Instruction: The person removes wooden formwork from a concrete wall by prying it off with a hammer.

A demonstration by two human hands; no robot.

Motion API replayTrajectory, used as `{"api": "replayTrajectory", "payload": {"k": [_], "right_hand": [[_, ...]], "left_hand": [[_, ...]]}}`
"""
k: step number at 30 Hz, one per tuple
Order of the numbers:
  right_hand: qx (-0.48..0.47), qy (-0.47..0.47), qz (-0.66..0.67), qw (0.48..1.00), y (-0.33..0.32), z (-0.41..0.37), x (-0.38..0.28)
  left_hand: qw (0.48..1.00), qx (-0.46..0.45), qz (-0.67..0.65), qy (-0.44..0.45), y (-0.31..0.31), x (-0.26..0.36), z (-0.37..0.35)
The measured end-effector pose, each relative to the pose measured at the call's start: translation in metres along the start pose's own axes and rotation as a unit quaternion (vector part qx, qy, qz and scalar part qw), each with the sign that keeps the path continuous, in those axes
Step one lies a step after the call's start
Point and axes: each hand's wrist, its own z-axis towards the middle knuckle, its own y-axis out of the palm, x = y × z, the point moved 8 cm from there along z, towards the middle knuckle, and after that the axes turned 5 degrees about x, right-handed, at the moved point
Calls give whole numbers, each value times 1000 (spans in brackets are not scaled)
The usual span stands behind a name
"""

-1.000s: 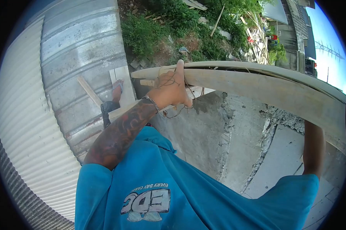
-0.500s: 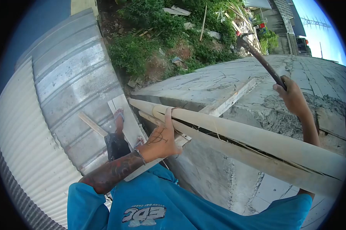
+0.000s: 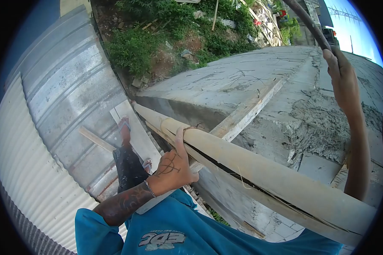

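A thick pale bamboo pole [image 3: 263, 163] slants across in front of me, with a long dark split along it. My left hand [image 3: 174, 170] grips the pole near its far part, a finger laid over the top beside a thin twisted wire [image 3: 196, 126]. My right hand [image 3: 343, 78] is raised at the upper right, closed round the dark handle of a hammer [image 3: 308, 23]. The hammer's head lies beyond the top of the view. Beneath the pole, a wooden beam [image 3: 246, 112] runs across toward the concrete.
A rough concrete block wall [image 3: 238, 70] stretches to the right. Corrugated metal roofing [image 3: 68, 80] lies left, with a loose wood strip [image 3: 97, 139]. My feet in sandals rest on a narrow board [image 3: 136, 127]. Below are shrubs [image 3: 136, 53] and rubble.
My right hand has lifted the hammer up and to the right, taking its head out of view. My left hand keeps its grip on the pole. The camera view has shifted slightly.
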Motion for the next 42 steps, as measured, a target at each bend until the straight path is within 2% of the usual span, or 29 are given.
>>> {"api": "replayTrajectory", "payload": {"k": [2,3,4,5,6,8,10,11,12,14,16,17,18,19,20,22,24,25,27,28,30,31,32,33,34,36,38,40,42], "right_hand": [[97,47,146,983,11,-9,9],[78,48,136,986,32,-27,19],[-87,47,-42,994,49,-42,24],[-305,19,-177,936,79,-67,32],[-365,43,-167,915,100,-89,50],[-282,-69,-208,934,74,-50,41],[-237,-1,-177,955,51,-18,14],[-108,-41,-129,985,25,5,0],[19,-79,-79,994,1,19,-11],[140,-53,74,986,-27,37,-15],[146,22,209,967,-1,17,-4],[75,48,158,983,23,-9,8],[-50,-17,-73,996,46,-33,12],[-317,-13,-228,921,83,-67,27],[-376,40,-204,903,103,-87,52],[-335,-33,-223,915,62,-36,34],[-174,-9,-206,963,17,7,8],[-49,8,-143,989,-16,27,-8],[114,6,-4,993,-46,48,4],[163,9,62,985,-50,44,8],[172,57,121,976,-10,-6,15],[102,85,59,989,18,-31,17],[-135,30,-108,984,73,-49,29],[-371,-11,-261,891,106,-93,58],[-353,-16,-246,903,92,-93,57],[-286,-75,-237,926,52,-20,45],[-131,16,-230,964,8,16,15],[50,62,-67,995,-45,41,-8],[179,42,68,981,-58,38,8]], "left_hand": [[1000,4,-1,3,-1,2,0],[1000,7,-1,6,-3,3,1],[1000,0,-3,0,-3,2,4],[1000,-10,-6,-10,-1,3,5],[1000,-25,-2,-18,-1,1,1],[1000,2,17,3,-5,2,5],[1000,-8,20,-1,0,1,-3],[1000,-11,14,-6,-1,1,1],[1000,-18,5,-14,1,0,1],[999,-23,10,-22,1,1,-2],[999,-22,13,-20,1,1,1],[999,-23,15,-17,1,1,1],[1000,-17,17,-13,-1,1,1],[1000,-18,7,-14,1,-1,-2],[999,-33,1,-10,6,-2,-7],[1000,-4,-9,-3,-3,0,9],[1000,-17,0,-7,1,0,1],[1000,-18,10,-13,0,1,1],[1000,-19,4,-7,1,1,-1],[1000,-16,0,-3,0,1,0],[1000,-21,0,-13,0,0,0],[1000,-21,0,-15,-1,1,1],[1000,-17,-2,-19,-2,2,4],[999,-29,2,-22,1,4,1],[999,-38,13,-23,-3,4,0],[1000,-3,5,-4,-7,3,11],[1000,-15,1,-5,2,-1,0],[1000,-17,-2,-8,1,0,0],[999,-27,16,-21,1,1,0]]}}
